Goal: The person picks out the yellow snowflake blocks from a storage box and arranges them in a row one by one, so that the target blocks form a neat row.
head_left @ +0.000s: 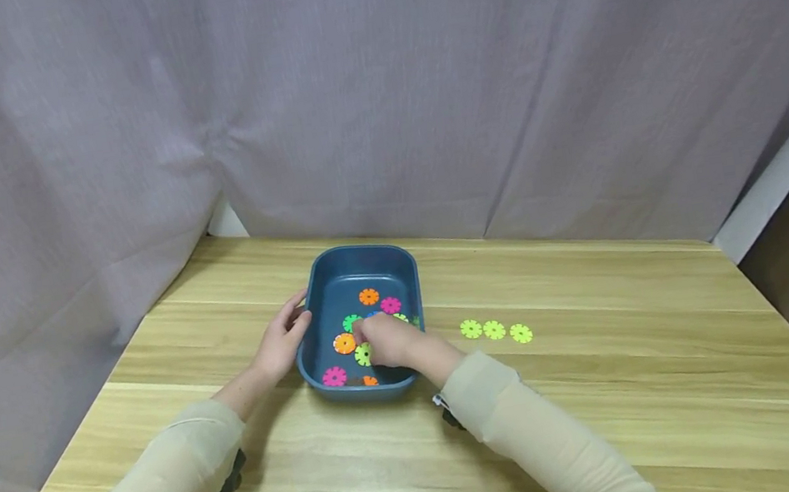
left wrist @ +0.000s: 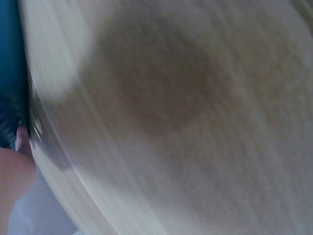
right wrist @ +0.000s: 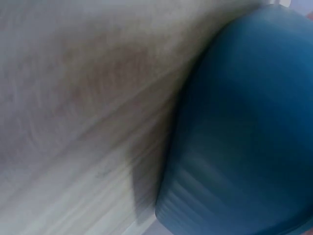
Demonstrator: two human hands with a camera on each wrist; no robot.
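A dark blue rectangular tub [head_left: 373,394] holds several flat, notched plastic discs in orange, pink, green, yellow and blue. My left hand [head_left: 283,341] holds the tub's left side, thumb at the rim and fingers along the outer wall. In the left wrist view, part of that hand [left wrist: 17,169] shows against the blue wall. My right hand [head_left: 396,340] reaches down into the tub with bent fingers among the discs, close to a yellow-green disc [head_left: 362,356] and an orange disc [head_left: 344,344]. Its fingertips are mostly hidden, so I cannot tell whether they pinch a disc.
To the right of the tub, three yellow-green discs [head_left: 494,330] lie in a row on the wooden table [head_left: 648,378]. A grey curtain [head_left: 420,108] hangs behind the table's back edge. The tub's outer wall [right wrist: 244,137] fills much of the right wrist view.
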